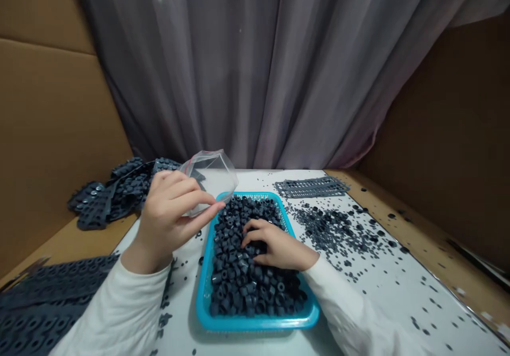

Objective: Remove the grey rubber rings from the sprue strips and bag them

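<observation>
A blue plastic basket (258, 324) on the white table is filled with small black ring-like pieces (239, 271). Above the basket's far left corner, my left hand (175, 212) pinches a clear zip bag (219, 172) with a red strip along its mouth. The bag looks open, and no pieces can be made out inside it. My right hand (274, 244) rests among the black pieces in the middle of the basket, fingers curled and spread apart. Its fingertips are partly sunk in the pile, and nothing is visibly gripped.
Dark perforated sheets (51, 297) lie at the near left, with a heap of more sheets (123, 191) behind. Small black scraps (338, 228) are scattered right of the basket, near a flat perforated strip (313, 187). Cardboard walls (43, 122) and a grey curtain (231, 69) enclose the table.
</observation>
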